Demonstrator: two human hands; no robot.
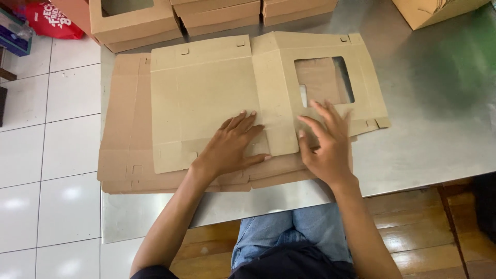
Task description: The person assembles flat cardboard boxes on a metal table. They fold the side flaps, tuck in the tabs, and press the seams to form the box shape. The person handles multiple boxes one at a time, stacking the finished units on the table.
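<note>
My left hand (231,146) lies flat, fingers spread open, on the top sheet (206,98) of flat brown cardboard, near its front edge. My right hand (324,146) rests just beside it, fingers open and loosely fanned, touching the panel below the cut-out window (324,80). Neither hand grips anything. The sheet lies unfolded on a stack (126,155) of like sheets, which sits on the metal surface (439,119) in front of me. The stack's left edge juts past the sheet. At the far edge of the surface stand folded boxes (134,23), one with a window in its lid. Another box (434,10) sits at the far right corner. White floor tiles (46,155) lie to the left.
</note>
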